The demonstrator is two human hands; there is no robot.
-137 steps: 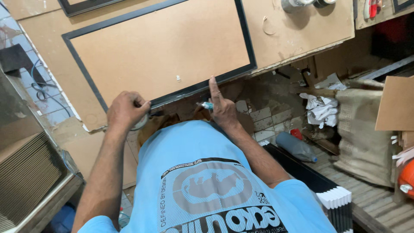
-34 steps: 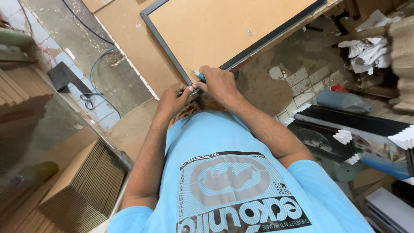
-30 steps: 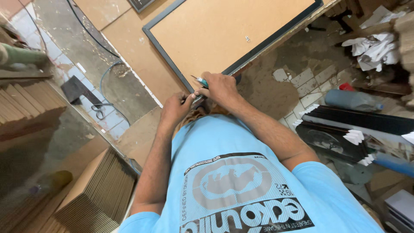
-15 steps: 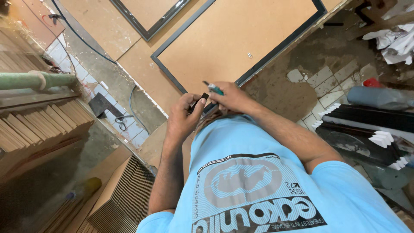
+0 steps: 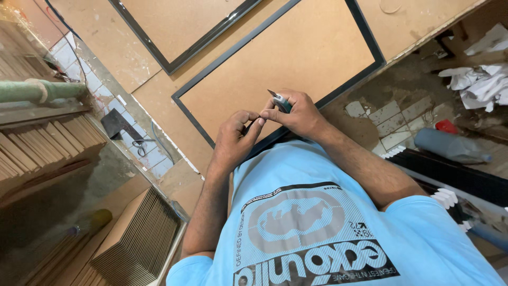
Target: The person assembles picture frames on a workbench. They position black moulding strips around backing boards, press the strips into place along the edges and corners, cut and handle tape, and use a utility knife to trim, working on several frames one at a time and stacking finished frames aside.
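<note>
Utility knife point(image 5: 280, 100), teal-handled with its blade tip poking up and away, sits in the right hand point(image 5: 296, 114), fingers curled tight round the handle, right over the near edge of the bench point(image 5: 159, 92). The left hand point(image 5: 235, 139) is up against it, thumb and forefinger pinched together at the right hand's fingertips; whether something tiny is caught in that pinch, I cannot tell from here. Both hands hover just above the near rail of a dark-framed board point(image 5: 286, 58), a brown panel lying flat on the bench with its long side running toward the far right corner. A second framed board point(image 5: 180, 26) lies beyond it, closer to the far edge, the two frames just beside each other. Off the bench's left edge there's tiled floor with a pair of scissors point(image 5: 139, 146) lying on it, and nearer still a stack of corrugated card sheets point(image 5: 137, 238). Over on the right, crumpled white paper point(image 5: 476, 85), and a grey tube point(image 5: 450, 146) on the floor.
</note>
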